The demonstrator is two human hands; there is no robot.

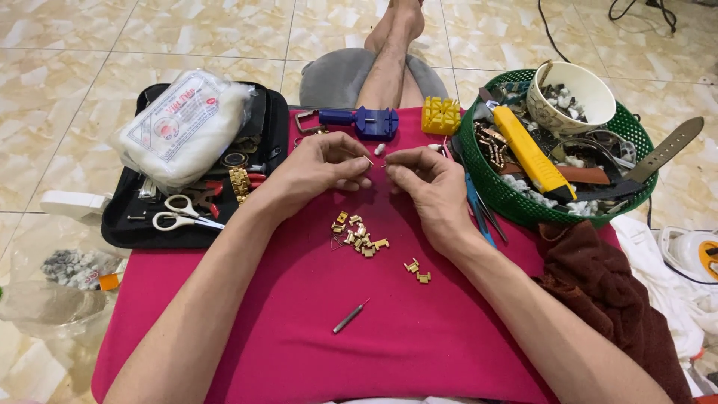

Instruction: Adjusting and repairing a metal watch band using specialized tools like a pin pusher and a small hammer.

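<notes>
Nearby, white bag [183, 127] beside left hand [318, 166]

Thin metal pin [370, 160] betw. fingertips, centre frame: too small to tell what it is. Both forearms cut off at bottom edge. Green plastic mesh basket [479, 161] contents, upper right: jumbled, partly hidden under white ceramic bowl [591, 84].

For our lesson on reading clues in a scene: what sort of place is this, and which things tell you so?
Probably a home watch-repair spot on a tiled floor. Clues: gold watch-band links on a pink cloth, a black tool case holding scissors, and a green basket of straps and parts.
</notes>
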